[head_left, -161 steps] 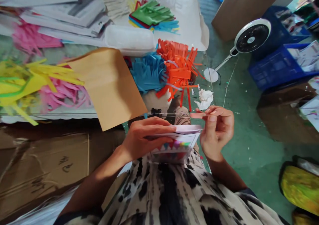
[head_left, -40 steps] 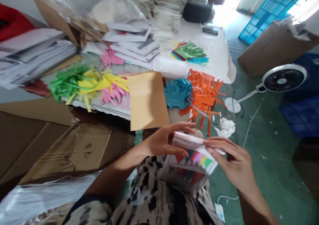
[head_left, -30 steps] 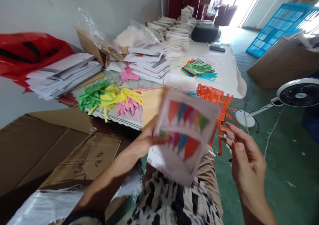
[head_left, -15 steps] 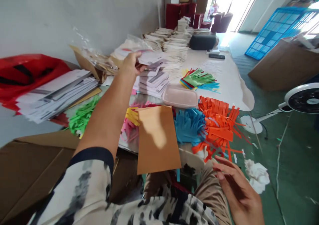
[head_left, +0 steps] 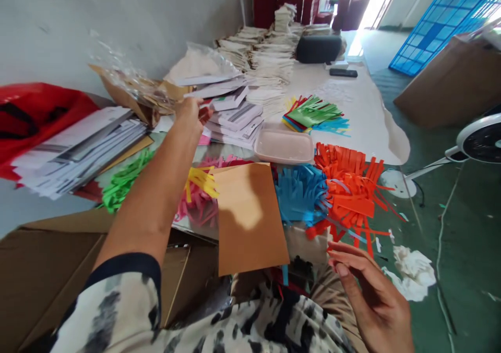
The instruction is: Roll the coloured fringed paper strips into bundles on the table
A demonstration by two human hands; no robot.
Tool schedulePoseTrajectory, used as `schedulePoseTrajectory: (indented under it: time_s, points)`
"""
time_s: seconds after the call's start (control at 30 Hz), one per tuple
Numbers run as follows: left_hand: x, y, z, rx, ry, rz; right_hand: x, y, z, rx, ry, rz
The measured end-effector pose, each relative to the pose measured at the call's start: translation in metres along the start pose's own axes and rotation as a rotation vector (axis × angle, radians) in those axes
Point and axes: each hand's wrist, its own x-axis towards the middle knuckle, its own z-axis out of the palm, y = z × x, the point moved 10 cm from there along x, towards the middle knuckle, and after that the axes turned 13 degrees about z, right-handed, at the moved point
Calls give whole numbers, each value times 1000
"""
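My left hand (head_left: 191, 114) is stretched out at the left edge of a pile of white printed paper slips (head_left: 238, 121). Its fingers are loosely curled and apart, with no sheet visible in them. Loose white sheets (head_left: 219, 88) lie on top of the pile, just above my fingertips. A brown paper envelope (head_left: 252, 222) lies flat in front of me, over the table's near edge. At the lower right my right hand (head_left: 370, 285) hovers with fingers extended and nothing visible in it, beside orange fringed paper (head_left: 348, 191). Blue fringed paper (head_left: 299, 194) adjoins the envelope.
A pale plastic tray (head_left: 284, 147) sits behind the envelope. Green paper strips (head_left: 129, 178), more printed sheets (head_left: 78, 149) and a red bag (head_left: 39, 123) are at left. Multicoloured fringes (head_left: 315, 116) and stacked bundles (head_left: 270, 56) lie farther back. A fan (head_left: 485, 139) stands at right.
My left hand has drawn back left from the pile, and the sheets it held now rest on top. My right hand has barely moved. The view has tilted down slightly.
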Motion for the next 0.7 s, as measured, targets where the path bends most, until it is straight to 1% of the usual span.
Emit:
schedulePoseTrajectory:
  time_s: [0.07, 0.13, 0.17, 0.2, 0.23, 0.27, 0.33, 0.37, 0.4, 0.43, 0.5, 0.57, 0.6, 0.63, 0.67, 0.7]
  points:
    - [-27, 0, -6, -43, 112, -74, -4, -2, 0, 13, -12, -2]
    - [-65, 9, -9, -91, 214, -115, -8, -2, -2, 37, -9, 6]
    - [-87, 17, -7, -113, 248, -120, -10, -2, -5, 54, 4, 5]
    - [-112, 28, -8, -139, 311, -104, -12, -1, -8, 72, 22, 3]
    - [-138, 43, -6, -124, 328, -63, -14, -2, -10, 85, 40, -4]
    - [-163, 61, -1, -65, 302, 1, -16, -3, -12, 92, 51, -16]
    - [-214, 94, 16, 172, 193, 134, -20, -9, -7, 61, 36, -60]
    - [-239, 106, 27, 288, 144, 186, -21, -14, 1, 19, 6, -90]
    - [-263, 114, 40, 356, 85, 230, -23, -20, 11, -36, -24, -133]
    - [-286, 117, 53, 403, 27, 259, -25, -28, 23, -100, -52, -195]
    - [-324, 116, 80, 496, -78, 307, -31, -43, 53, -245, -94, -344]
    - [-352, 107, 116, 559, -280, 351, -36, -51, 88, -389, -137, -487]
    - [-364, 103, 130, 586, -367, 386, -38, -51, 104, -452, -158, -533]
    - [-373, 99, 141, 605, -431, 406, -38, -49, 119, -500, -170, -569]
    - [-380, 96, 148, 614, -466, 422, -37, -47, 129, -529, -164, -594]
    - [-384, 94, 150, 611, -474, 433, -37, -46, 136, -540, -151, -613]
